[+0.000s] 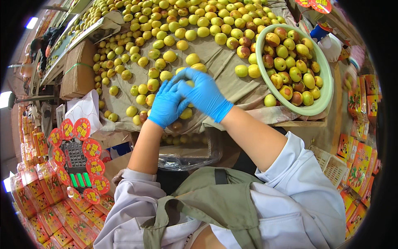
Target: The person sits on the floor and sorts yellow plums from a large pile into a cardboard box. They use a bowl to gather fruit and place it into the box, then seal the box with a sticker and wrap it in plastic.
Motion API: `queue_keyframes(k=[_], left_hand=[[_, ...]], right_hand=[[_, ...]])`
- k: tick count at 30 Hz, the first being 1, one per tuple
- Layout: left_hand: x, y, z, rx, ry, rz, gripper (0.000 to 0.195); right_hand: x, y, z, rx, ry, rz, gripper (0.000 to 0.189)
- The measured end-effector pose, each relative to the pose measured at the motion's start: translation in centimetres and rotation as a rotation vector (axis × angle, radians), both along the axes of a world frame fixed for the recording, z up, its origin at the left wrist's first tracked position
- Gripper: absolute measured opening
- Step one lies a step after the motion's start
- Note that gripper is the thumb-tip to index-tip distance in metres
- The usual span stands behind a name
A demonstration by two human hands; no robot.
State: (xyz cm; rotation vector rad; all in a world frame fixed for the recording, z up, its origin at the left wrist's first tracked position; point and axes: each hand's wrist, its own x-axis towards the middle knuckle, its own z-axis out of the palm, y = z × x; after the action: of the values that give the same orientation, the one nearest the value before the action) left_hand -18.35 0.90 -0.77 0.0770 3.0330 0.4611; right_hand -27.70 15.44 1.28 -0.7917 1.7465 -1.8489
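Observation:
My left hand (166, 104), in a blue glove, hovers over the near edge of a cloth-covered table (214, 62) spread with green-yellow fruits, likely fresh jujubes (169, 56). Across its fingertips comes my right hand (202, 93), also blue-gloved and slightly blurred, with curled fingers. A bit of yellow-green fruit (190, 83) shows in the gap by the right fingers; whether it is held or lies beneath is unclear. Both palms are hidden. To the right, a pale green plastic basin (325, 84) holds many brown-blotched jujubes (294, 74).
Below the table edge sits a plastic-lined carton (189, 152) with fruits inside. Flattened cardboard (77, 70) stands at the left, above a keypad device (74, 154) ringed by red stickers (93, 147). Printed boxes (359, 168) are stacked at both sides. Another person's hand (351, 76) is at far right.

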Motion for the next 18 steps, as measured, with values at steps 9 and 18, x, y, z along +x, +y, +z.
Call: queue_keyframes(k=[9,18], left_hand=[[6.9,-6.8,-1.1,0.097,0.442,0.534,0.047],[8.3,-10.0,-6.1,0.733,0.532,0.973,0.037]], right_hand=[[-8.1,1.7,-2.9,0.596,0.246,-0.113,0.047],[-6.5,0.8,-4.1,0.683,0.222,0.129,0.066]])
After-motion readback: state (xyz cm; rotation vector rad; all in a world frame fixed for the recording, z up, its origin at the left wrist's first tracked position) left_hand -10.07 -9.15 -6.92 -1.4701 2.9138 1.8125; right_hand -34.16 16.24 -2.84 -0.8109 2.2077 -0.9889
